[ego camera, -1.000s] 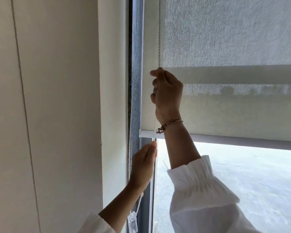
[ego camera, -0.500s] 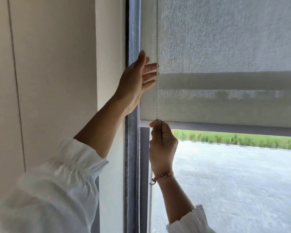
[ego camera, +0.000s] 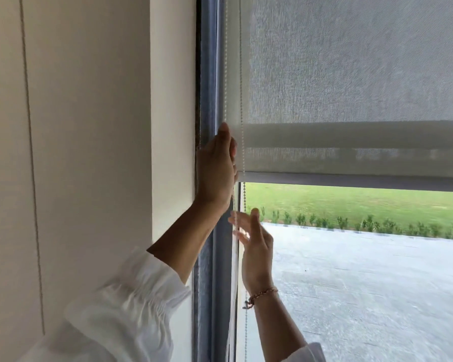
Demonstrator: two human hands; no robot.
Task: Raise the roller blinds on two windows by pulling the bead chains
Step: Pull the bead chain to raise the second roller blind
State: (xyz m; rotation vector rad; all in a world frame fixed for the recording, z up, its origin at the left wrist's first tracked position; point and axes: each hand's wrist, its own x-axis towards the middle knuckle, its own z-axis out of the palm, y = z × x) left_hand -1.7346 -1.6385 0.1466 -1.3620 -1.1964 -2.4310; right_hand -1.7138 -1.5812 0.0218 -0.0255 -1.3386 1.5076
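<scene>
A grey woven roller blind [ego camera: 351, 74] covers the upper window, its bottom bar [ego camera: 351, 182] about halfway down the view. Two strands of white bead chain [ego camera: 242, 100] hang along the blind's left edge. My left hand [ego camera: 215, 171] is closed around the left strand, level with the bottom bar. Just below it my right hand [ego camera: 254, 246], with a braided bracelet on the wrist, has its fingers spread apart beside the chain and grips nothing.
A grey window frame [ego camera: 207, 74] runs vertically left of the chain, with a cream wall [ego camera: 89, 126] beyond it. Through the glass below the blind lie a paved yard [ego camera: 377, 283], a low hedge row and grass.
My left hand has closed on the chain and come down to the bottom bar. My right hand has let go and opened. The blind's bottom bar sits higher against the view outside.
</scene>
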